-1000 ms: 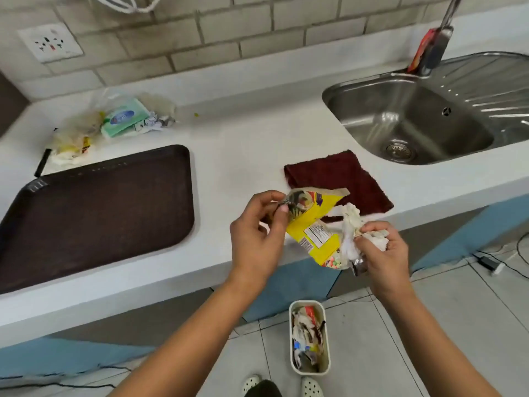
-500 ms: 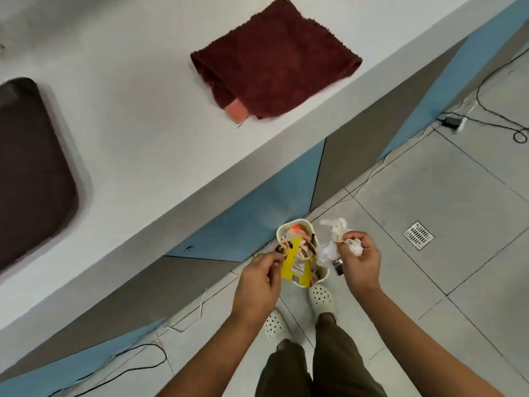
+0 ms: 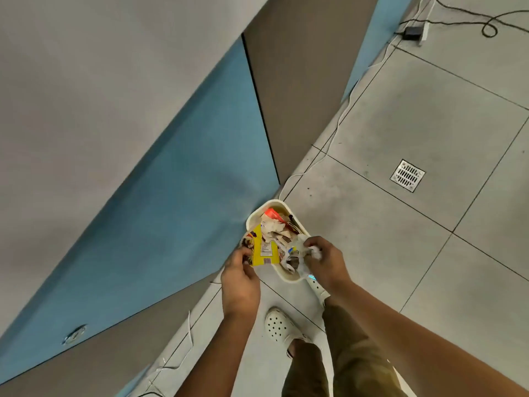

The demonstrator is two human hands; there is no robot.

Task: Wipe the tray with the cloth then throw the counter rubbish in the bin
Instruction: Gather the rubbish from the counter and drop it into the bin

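The bin (image 3: 277, 207), low centre of the frame against the blue panel (image 3: 177, 196), is already nearly full. Both hands hang right over it. The left hand (image 3: 239, 285) pinches a yellow wrapper (image 3: 263, 247); the right hand (image 3: 325, 263) is clenched round crumpled white paper (image 3: 315, 249). To finish well, I'd lower both loads onto the heap before letting go, then press lightly so nothing slides onto the floor (image 3: 400, 239). The wrapper shows a white label panel and a barcode; its print is too small to read.
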